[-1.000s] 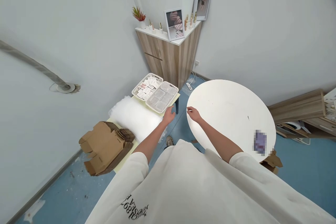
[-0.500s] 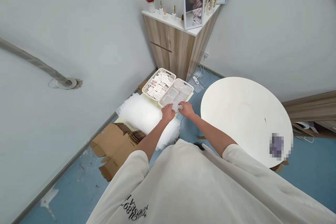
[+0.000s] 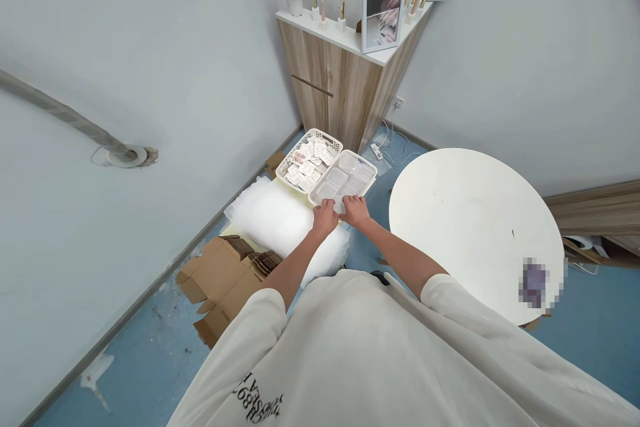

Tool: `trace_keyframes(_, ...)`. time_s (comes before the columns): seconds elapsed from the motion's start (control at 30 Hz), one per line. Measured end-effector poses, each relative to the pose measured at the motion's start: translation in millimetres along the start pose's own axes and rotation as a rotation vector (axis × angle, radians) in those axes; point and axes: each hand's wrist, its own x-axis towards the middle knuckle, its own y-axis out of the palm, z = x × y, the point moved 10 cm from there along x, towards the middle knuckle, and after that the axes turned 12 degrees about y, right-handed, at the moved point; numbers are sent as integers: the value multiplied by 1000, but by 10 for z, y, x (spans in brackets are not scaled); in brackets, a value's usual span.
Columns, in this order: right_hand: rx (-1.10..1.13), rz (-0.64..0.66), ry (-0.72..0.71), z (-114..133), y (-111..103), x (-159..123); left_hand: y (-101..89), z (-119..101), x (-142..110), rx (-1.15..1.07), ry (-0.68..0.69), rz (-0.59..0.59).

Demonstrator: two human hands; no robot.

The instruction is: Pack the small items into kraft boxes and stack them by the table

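My left hand (image 3: 325,217) and my right hand (image 3: 355,211) are side by side at the near edge of a white plastic basket (image 3: 374,172). The fingers of both curl over its rim, thumbs toward each other. Clear plastic boxes (image 3: 347,177) lie in rows inside this basket; what the boxes contain is too small to tell. Against its left side stands a second white basket (image 3: 283,170), filled with small white printed packets (image 3: 310,163). My fingertips partly hide the nearest boxes.
A white roll of wrap (image 3: 275,217) and flattened cardboard boxes (image 3: 220,283) lie left of my arms. To the right is a round white table (image 3: 465,213) with a blurred item on it. Behind the baskets stands a wooden corner cabinet (image 3: 335,80); cables (image 3: 387,140) trail beside it.
The view has shifted slightly, so the room appears a little farther right. My fingers have moved from spread above the near boxes to curled over the basket's near rim.
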Motion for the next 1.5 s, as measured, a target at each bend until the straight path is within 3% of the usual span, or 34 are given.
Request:
trace_keyframes(0.13, 69, -4, 0, -16, -86, -28, -63, -71, -21, -13, -15, -19)
trace_keyframes(0.27, 123, -79, 0, -148, -335, -136, -132, -272, 28, -32, 15, -58)
trace_keyframes(0.37, 139, -137, 38, -408, -534, -258, -45, -520, 149, -52, 76, -50)
trace_keyframes(0.47, 151, -170, 113, -815, -682, -424, 173, -858, 286, -66, 153, -10)
trace_keyframes(0.8, 188, -204, 341, -2419, -792, -1232, 1274, -2132, 491, -146, 342, 201)
trace_keyframes(0.93, 228, -157, 401, -3056, -681, -1577, 1855, -2561, 490, -191, 359, 303)
trace_keyframes(1.07, 271, -95, 440, -3700, -492, -1935, 2554, -2941, 397, -214, 314, 418)
trace_keyframes(1.2, 268, -37, 443, -4283, -286, -2239, 3259, -3231, 259, -275, 223, 516)
trace_keyframes(1.3, 231, 12, 407, -4605, -152, -2380, 3683, -3381, 170, -321, 164, 565)
trace_keyframes(1.5, 235, 47, 367, -4989, 46, -2457, 4131, -3489, 82, -319, 101, 571)
